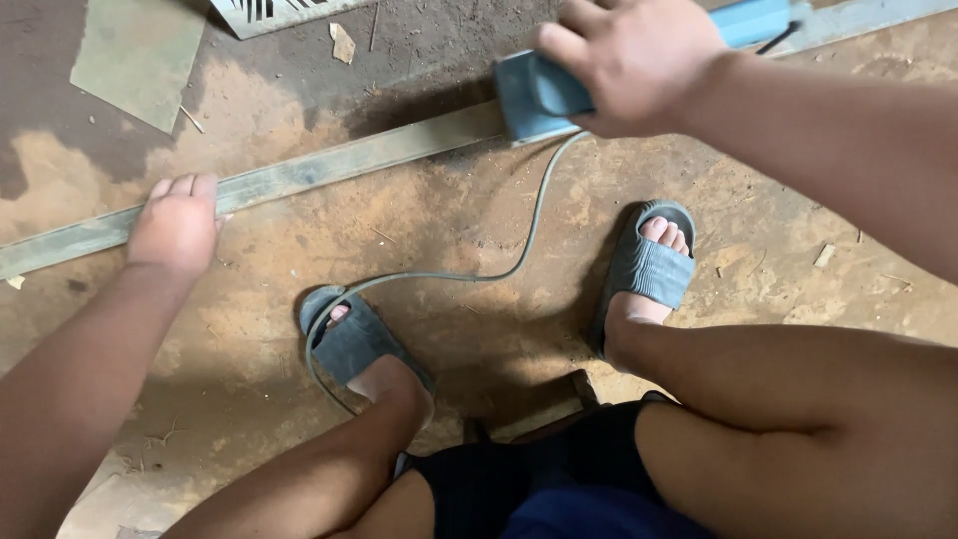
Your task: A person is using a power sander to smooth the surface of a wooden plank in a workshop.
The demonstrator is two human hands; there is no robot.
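A long pale wooden strip (329, 165) lies diagonally across the dusty floor. My left hand (177, 225) presses down on its left part, fingers curled over the far edge. My right hand (629, 60) grips the top of a blue electric sander (529, 95) that sits on the strip further right. A grey power cord (499, 274) runs from the sander down across the floor and loops around my left foot.
I squat with both feet in grey slides (649, 265) on a floor (449, 210) covered in reddish sawdust. A flat greenish board piece (135, 55) lies at top left, a slotted white panel (269, 12) at the top edge, small wood chips (342, 42) nearby.
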